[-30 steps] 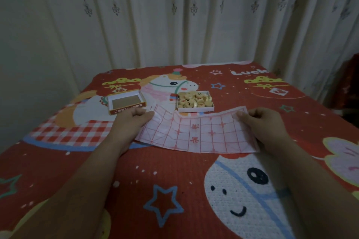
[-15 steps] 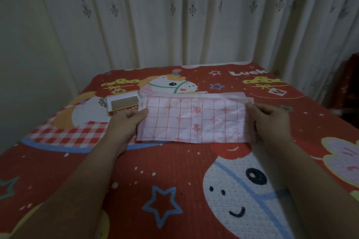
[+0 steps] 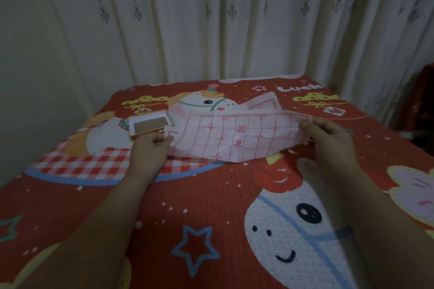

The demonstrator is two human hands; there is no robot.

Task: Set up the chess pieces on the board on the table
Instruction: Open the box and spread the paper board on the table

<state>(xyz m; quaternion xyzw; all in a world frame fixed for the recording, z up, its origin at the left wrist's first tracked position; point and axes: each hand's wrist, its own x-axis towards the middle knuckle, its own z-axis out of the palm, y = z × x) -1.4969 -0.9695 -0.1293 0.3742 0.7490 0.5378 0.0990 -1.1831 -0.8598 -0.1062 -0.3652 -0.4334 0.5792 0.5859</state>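
Both hands are on the thin white paper chess board printed with a red grid (image 3: 234, 135), and it is lifted off the red cartoon-print tablecloth (image 3: 211, 206). The left hand (image 3: 150, 152) pinches the sheet's left edge low, close to the cloth, thumb and fingers curled onto the paper. The right hand (image 3: 328, 136) pinches the right edge higher up, fingertips closed on the corner, so the sheet hangs slack between them and sags in the middle. Two red characters show at the centre of the grid. Behind the held part, a further flap of the same sheet stands up in a peak, still partly folded.

Just beside the left hand, on its far side, sits the small open orange-and-white cardboard box lid (image 3: 150, 125), hollow side up, resting flat on the cloth. The chess pieces themselves are hidden behind the raised paper; I cannot tell where they lie. Pale patterned curtains (image 3: 211, 19) hang across the back of the table.
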